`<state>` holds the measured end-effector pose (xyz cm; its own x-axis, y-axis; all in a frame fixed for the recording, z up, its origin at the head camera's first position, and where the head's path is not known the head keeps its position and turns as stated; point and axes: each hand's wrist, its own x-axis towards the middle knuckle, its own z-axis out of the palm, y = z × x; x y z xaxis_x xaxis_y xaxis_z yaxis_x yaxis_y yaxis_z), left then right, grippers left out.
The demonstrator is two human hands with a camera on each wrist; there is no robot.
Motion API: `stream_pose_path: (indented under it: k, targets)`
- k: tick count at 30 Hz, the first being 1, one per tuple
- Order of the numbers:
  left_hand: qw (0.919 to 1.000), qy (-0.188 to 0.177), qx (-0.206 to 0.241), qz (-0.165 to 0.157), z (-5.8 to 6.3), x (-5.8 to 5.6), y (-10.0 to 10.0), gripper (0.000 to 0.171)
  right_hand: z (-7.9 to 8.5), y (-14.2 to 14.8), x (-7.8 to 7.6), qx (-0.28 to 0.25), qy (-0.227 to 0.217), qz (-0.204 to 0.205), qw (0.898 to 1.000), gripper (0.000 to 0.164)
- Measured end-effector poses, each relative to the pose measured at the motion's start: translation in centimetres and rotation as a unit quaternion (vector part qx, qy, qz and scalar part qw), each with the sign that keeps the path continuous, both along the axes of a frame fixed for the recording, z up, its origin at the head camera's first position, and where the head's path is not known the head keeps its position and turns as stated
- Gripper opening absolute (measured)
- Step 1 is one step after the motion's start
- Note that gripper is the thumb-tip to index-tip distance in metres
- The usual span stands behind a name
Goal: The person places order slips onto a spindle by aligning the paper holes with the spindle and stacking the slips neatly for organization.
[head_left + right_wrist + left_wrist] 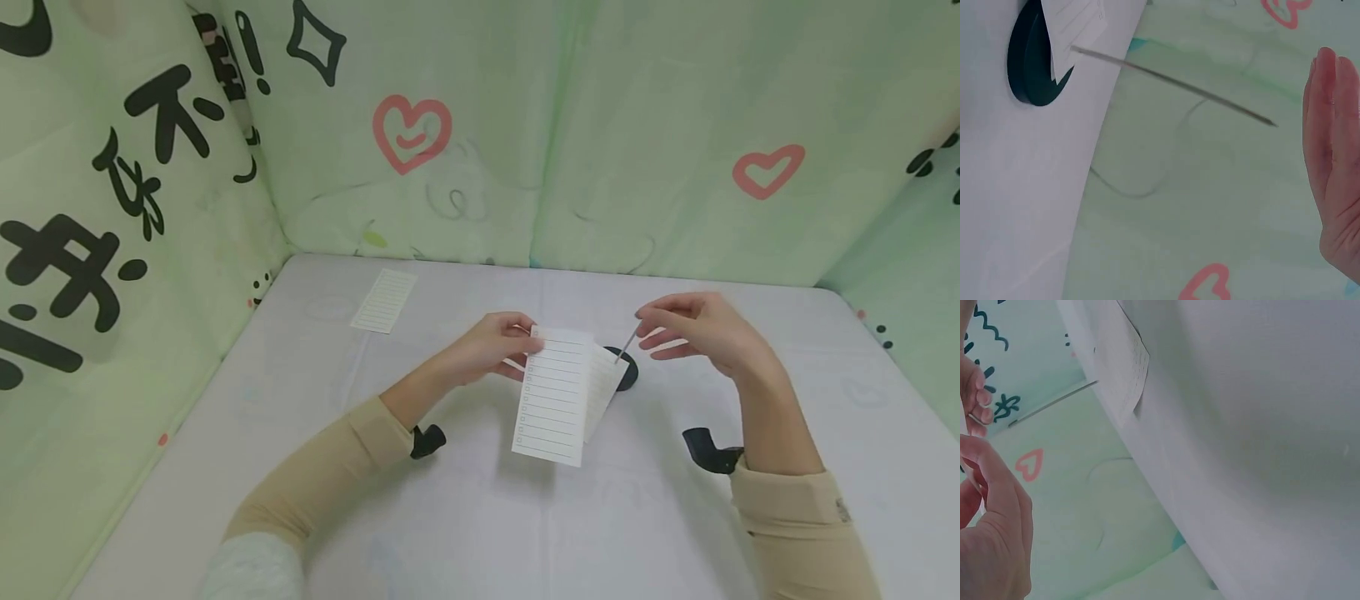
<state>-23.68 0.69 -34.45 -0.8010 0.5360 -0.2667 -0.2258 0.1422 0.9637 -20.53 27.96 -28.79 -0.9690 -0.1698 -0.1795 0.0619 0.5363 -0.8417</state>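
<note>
Presently, a white ruled paper slip [551,400] is pinched by the left hand [495,343], left of a thin metal spike [1163,79] on a round black base [631,371]. Another ruled slip [602,387] is pierced by the spike, near whose tip the right hand [705,332] is held, fingers relaxed.

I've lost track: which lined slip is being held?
The front slip, pinched by the left hand; the second slip is on the rod, the third slip lies flat.

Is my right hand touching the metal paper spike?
No, the right wrist view shows a clear gap between the right hand and the metal paper spike.
</note>
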Motion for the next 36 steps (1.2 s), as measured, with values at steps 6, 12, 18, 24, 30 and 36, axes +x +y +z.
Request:
stream_pose_path:
  k: [6, 12, 18, 24, 30, 36]
  targets:
    - [0.9999, 0.01, -0.003, -0.008, 0.0, 0.1, 1.1, 0.016, -0.8, -2.1, -0.1, 0.005, -0.024, 0.033, 0.999, 0.046]
    - [0.9997, 0.017, -0.013, -0.009, -0.1, 0.2, 1.7, 0.017, -1.5, -3.2, -0.3, 0.014, -0.031, 0.054, 0.998, 0.043]
    - [0.9993, 0.024, -0.027, -0.004, -0.3, 0.0, 2.0, 0.018, -1.7, -3.4, -0.2, 0.024, -0.044, 0.078, 0.996, 0.042]
    - [0.9992, 0.021, -0.033, -0.003, -0.6, -0.3, 1.8, 0.017, -1.6, -3.5, -0.1, 0.027, -0.045, 0.076, 0.996, 0.038]
    - [0.9993, 0.009, -0.013, -0.035, -1.0, 0.0, 1.7, 0.015, -1.4, -2.9, -0.1, 0.036, -0.03, 0.046, 0.998, 0.037]
    - [0.9983, -0.002, -0.021, -0.055, -1.3, 0.4, 2.1, 0.015, -0.8, -1.6, -0.2, 0.031, -0.007, 0.002, 0.999, 0.039]
